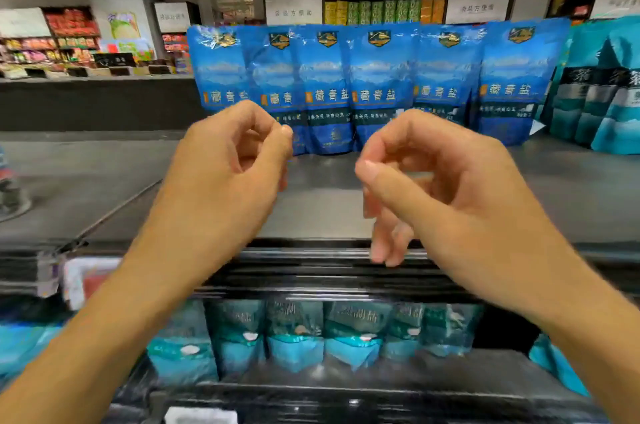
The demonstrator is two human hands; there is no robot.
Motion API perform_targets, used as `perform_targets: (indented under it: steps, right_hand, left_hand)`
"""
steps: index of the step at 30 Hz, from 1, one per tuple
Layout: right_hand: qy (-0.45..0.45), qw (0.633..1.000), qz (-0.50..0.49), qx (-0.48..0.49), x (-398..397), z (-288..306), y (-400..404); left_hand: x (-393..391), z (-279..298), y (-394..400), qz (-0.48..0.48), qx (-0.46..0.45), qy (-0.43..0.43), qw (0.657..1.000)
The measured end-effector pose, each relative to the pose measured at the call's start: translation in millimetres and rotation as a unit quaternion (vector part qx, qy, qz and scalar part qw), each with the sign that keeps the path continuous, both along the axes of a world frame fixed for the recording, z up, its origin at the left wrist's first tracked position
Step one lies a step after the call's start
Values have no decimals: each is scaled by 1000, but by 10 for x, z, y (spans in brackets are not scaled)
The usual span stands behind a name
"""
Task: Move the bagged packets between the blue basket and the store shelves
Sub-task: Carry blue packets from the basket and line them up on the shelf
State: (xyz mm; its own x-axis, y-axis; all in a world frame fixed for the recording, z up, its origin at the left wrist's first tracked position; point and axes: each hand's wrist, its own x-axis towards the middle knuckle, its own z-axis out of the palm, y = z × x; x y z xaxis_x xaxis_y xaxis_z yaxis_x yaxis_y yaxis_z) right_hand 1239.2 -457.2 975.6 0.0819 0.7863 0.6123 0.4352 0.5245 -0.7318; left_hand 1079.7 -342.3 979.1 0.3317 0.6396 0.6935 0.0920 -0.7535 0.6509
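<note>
Both forearms reach forward over the shelf edge (311,271); the left hand (228,160) and right hand (426,181) hover loosely curled, holding nothing. Beyond them, blue packets (377,87) stand upright in a row on the top shelf.

6 blue packets (377,87) upright — top shelf (329,201).

A row of blue packets (377,87) stands upright on the dark top shelf (104,177), teal packets (602,91) beside them.
</note>
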Motion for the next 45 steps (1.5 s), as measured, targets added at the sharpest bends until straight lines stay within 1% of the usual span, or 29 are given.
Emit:
perform_targets:
  steps: [2, 3, 5, 6, 7, 8, 9, 10, 11, 12, 14, 16, 19, 22, 24, 27, 30, 33, 35, 36, 37, 39, 42, 45]
  right_hand:
    - [-57, 998, 9, 4, -232, -274, -155]
    - [-55, 998, 23, -7, -330, -427, -192]
    - [-14, 996, 70, -47, -505, -803, -221]
    - [3, 994, 79, -76, -597, -1004, -211]
    - [6, 989, 83, -126, -685, -1233, -174]
    - [14, 974, 93, -206, -766, -1498, -148]
    - [53, 953, 106, -280, -852, -1744, -165]
    - [118, 936, 114, -310, -923, -1955, -205]
    - [173, 928, 108, -311, -970, -2146, -267]
    - [198, 921, 98, -321, -996, -2327, -327]
    - [195, 908, 76, -363, -970, -2724, -484]
    - [161, 902, 63, -397, -956, -3108, -590]
    - [120, 883, 73, -448, -941, -3536, -827]
    - [95, 851, 90, -509, -967, -3869, -1046]
    - [62, 835, 100, -538, -1042, -4056, -1122]
    - [37, 806, 131, -576, -1188, -4278, -1153]
    - [-1, 788, 187, -586, -1415, -4402, -1072]
    - [-47, 774, 231, -588, -1751, -4459, -869]
    - [-53, 767, 244, -591, -2065, -4473, -665]
    - [-47, 763, 247, -595, -2244, -4467, -557]
    - [-46, 761, 248, -597, -2431, -4450, -448]
    - [-45, 763, 262, -589, -2820, -4400, -263]
    - [-25, 762, 302, -573, -3442, -4321, -17]
    - [-13, 763, 300, -572, -4050, -4284, 214]
  left_hand:
    - [-216, -317, -263, -12, -5, -25, 1000]
    - [-324, -503, -379, -21, -27, -42, 999]
    - [-518, -916, -589, -21, -85, -73, 993]
    - [-601, -1132, -676, -14, -128, -93, 987]
    - [-687, -1358, -739, -4, -174, -112, 978]
    - [-780, -1595, -798, 16, -214, -119, 969]
    - [-874, -1830, -854, 40, -247, -113, 962]
    - [-967, -2062, -906, 65, -279, -104, 953]
    - [-1062, -2291, -957, 88, -315, -102, 939]
    - [-1155, -2518, -1012, 107, -349, -103, 925]
    - [-1317, -2952, -1157, 131, -401, -95, 901]
    - [-1458, -3315, -1335, 158, -443, -89, 878]
    - [-1671, -3684, -1625, 225, -504, -114, 826]
    - [-1854, -3897, -1851, 297, -530, -137, 782]
    - [-1979, -3991, -1994, 348, -529, -157, 758]
    - [-2148, -4116, -2278, 413, -525, -185, 721]
    - [-2310, -4241, -2637, 468, -544, -209, 665]
    - [-2505, -4381, -2972, 522, -545, -271, 598]
    - [-2653, -4466, -3144, 562, -536, -306, 551]
    - [-2735, -4500, -3213, 576, -530, -320, 534]
    - [-2825, -4530, -3276, 586, -525, -330, 522]
    - [-3031, -4590, -3374, 600, -520, -330, 510]
    - [-3432, -4703, -3450, 622, -524, -294, 503]
    - [-3912, -4799, -3426, 629, -538, -259, 498]
